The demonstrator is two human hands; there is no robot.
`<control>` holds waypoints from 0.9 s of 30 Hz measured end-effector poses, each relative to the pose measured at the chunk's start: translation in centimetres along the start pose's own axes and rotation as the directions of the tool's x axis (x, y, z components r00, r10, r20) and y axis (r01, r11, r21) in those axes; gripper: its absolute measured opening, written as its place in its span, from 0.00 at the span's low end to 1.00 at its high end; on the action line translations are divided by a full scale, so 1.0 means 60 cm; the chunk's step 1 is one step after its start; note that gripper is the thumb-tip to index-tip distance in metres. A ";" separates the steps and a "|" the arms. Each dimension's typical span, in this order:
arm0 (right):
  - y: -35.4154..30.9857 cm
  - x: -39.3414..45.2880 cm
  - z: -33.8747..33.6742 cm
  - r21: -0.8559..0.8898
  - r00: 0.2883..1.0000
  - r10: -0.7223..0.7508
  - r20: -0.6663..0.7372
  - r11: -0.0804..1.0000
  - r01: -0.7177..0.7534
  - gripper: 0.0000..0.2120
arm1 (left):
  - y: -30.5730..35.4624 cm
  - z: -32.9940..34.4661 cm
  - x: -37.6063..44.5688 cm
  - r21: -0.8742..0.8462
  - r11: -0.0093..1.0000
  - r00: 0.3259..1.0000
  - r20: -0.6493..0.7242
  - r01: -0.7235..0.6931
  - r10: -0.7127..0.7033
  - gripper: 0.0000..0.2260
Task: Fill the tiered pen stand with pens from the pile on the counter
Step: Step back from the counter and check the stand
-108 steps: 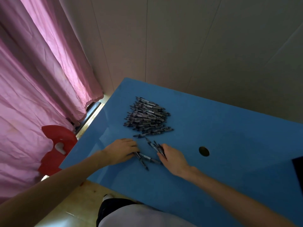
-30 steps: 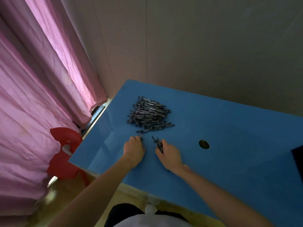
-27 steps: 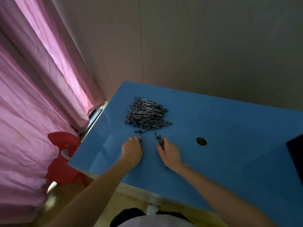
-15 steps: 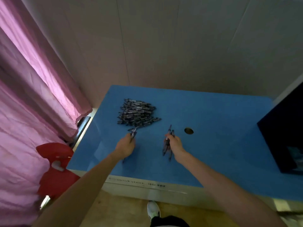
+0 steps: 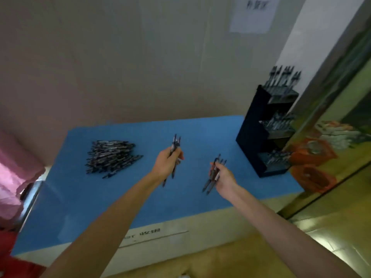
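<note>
From the head view we had both hands up over the blue counter (image 5: 200, 137), each with a catch. Our left hand (image 5: 165, 164) was curled tight round a small bundle of pens (image 5: 175, 145), their long axis close to upright, one end poking up above the knuckles and the other trailing down towards the wrist. Our right hand (image 5: 221, 176) had its fingers wrapped round a second bundle (image 5: 212, 177), tilted, the upper ends leaning away to the right, the lower ends dropping down and left below the palm. Behind and to the left sat the pile of pens (image 5: 111, 154) on the counter, most of them lying flat, running roughly left to right. Over on the right end of the counter stood the black tiered pen stand (image 5: 253, 133), hard against the wall corner, and all three tiers had pens in them: the top row stood upright above the rim, the middle and bottom rows were too blurred for us to count. A paper notice (image 5: 254, 14) hung on the wall above, unreadable.
</note>
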State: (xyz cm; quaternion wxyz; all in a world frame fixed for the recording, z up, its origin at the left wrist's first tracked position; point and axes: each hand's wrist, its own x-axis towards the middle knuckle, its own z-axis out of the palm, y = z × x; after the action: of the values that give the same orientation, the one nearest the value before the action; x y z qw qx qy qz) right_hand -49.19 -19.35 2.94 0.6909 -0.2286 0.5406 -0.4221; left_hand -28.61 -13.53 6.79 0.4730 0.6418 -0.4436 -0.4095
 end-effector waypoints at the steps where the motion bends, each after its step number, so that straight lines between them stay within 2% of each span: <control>1: -0.026 -0.007 -0.022 0.035 1.000 -0.022 -0.016 0.999 0.022 0.13 | 0.020 0.024 0.006 0.002 1.000 1.000 0.007 -0.018 0.018 0.15; 4: -0.096 -0.014 -0.088 0.059 0.994 -0.092 -0.055 0.994 0.096 0.13 | 0.081 0.096 0.013 -0.003 0.998 0.997 0.026 -0.067 0.067 0.15; 9: -0.216 -0.002 -0.201 -0.136 0.970 -0.227 -0.087 0.967 0.214 0.14 | 0.170 0.216 0.024 -0.060 0.993 0.995 0.025 -0.097 0.099 0.13; 11: -0.265 0.002 -0.246 -0.163 0.950 -0.301 -0.083 0.945 0.285 0.13 | 0.199 0.269 0.033 -0.091 0.990 0.994 0.016 -0.110 0.112 0.11; 15: -0.362 0.011 -0.346 -0.181 0.923 -0.386 0.013 0.906 0.381 0.12 | 0.259 0.383 0.052 -0.146 0.976 0.986 -0.070 -0.160 0.151 0.04; 21: -0.534 0.037 -0.466 -0.190 0.879 -0.442 0.182 0.861 0.472 0.08 | 0.383 0.537 0.093 -0.111 0.965 0.941 -0.275 -0.236 0.198 0.08; 27: -0.673 0.070 -0.503 -0.141 0.809 -0.530 0.255 0.808 0.573 0.11 | 0.488 0.586 0.137 0.047 0.954 0.871 -0.397 -0.297 0.291 0.12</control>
State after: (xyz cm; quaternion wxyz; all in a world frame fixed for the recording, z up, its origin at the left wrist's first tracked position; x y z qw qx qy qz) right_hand -90.89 -40.36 22.44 0.5609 -0.4900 0.4185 -0.5198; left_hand -64.94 -34.63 26.72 0.6151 0.6329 -0.4271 -0.1967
